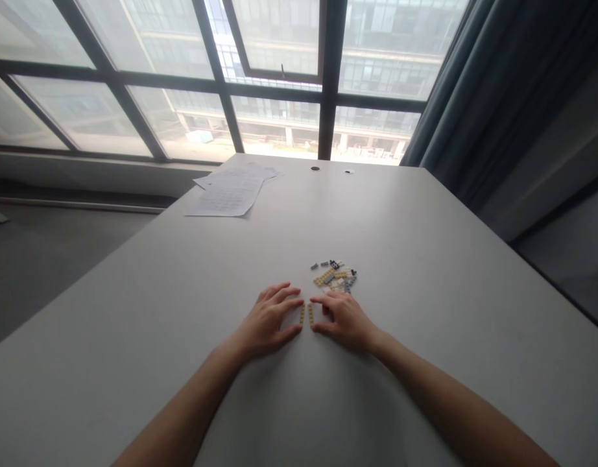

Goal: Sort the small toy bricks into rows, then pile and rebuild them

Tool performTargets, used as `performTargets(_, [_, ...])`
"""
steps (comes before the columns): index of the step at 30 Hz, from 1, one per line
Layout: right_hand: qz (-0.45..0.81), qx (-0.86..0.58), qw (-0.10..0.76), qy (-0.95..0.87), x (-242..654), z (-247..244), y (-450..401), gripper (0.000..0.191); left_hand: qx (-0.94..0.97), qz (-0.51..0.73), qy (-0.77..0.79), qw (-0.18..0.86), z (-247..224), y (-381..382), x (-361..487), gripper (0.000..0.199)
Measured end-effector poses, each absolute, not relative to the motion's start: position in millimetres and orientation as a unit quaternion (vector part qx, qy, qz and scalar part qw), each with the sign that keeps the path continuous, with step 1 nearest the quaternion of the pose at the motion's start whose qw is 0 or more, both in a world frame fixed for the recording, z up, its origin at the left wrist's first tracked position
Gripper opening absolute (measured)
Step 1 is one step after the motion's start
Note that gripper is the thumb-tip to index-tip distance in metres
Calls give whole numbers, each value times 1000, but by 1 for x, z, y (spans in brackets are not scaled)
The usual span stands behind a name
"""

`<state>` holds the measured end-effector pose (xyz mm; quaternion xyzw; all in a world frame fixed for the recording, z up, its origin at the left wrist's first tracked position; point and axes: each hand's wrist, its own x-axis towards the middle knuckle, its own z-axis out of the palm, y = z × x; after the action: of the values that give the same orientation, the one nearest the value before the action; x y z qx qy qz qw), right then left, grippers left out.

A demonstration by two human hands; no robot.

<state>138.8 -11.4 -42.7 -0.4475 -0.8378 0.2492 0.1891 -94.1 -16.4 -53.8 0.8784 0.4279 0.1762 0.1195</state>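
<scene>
Two narrow tan toy building-brick plates stand side by side on the table, a thin gap between them. My left hand (272, 318) has its thumb and index finger at the two ends of the left tan plate (302, 316), with its other fingers stretched out. At the ends of the right tan plate (310, 316) are the thumb and index finger of my right hand (345, 318), whose remaining fingers are curled. Just beyond my right hand lies a loose pile of toy building bricks (335, 277) in tan, grey, white and black; its near edge is partly hidden by that hand.
The white table (377, 227) stretches away to a large window (279, 123). Printed papers (228, 192) lie at its far left. Two cable holes, one dark (315, 168) and one white-rimmed (349, 172), are near the far edge. A dark curtain (469, 97) hangs at right.
</scene>
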Motion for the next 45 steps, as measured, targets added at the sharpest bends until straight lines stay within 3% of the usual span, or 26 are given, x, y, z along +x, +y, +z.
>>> performTargets(8, [221, -464, 208, -832, 131, -44, -16, 37, 878, 181, 431, 106, -57, -16, -93, 44])
performTargets(24, [205, -466, 211, -835, 128, -45, -18, 36, 876, 191, 429, 107, -56, -17, -92, 44])
performTargets(29, [269, -456, 260, -807, 138, -43, -20, 44, 873, 187, 434, 120, -53, -17, -93, 48])
performTargets(37, [268, -490, 349, -753, 173, -48, -32, 23, 831, 237, 484, 138, -46, -6, -80, 39])
performTargets(45, [226, -499, 389, -740, 170, -53, -36, 20, 815, 192, 545, 38, -34, 30, -29, 27])
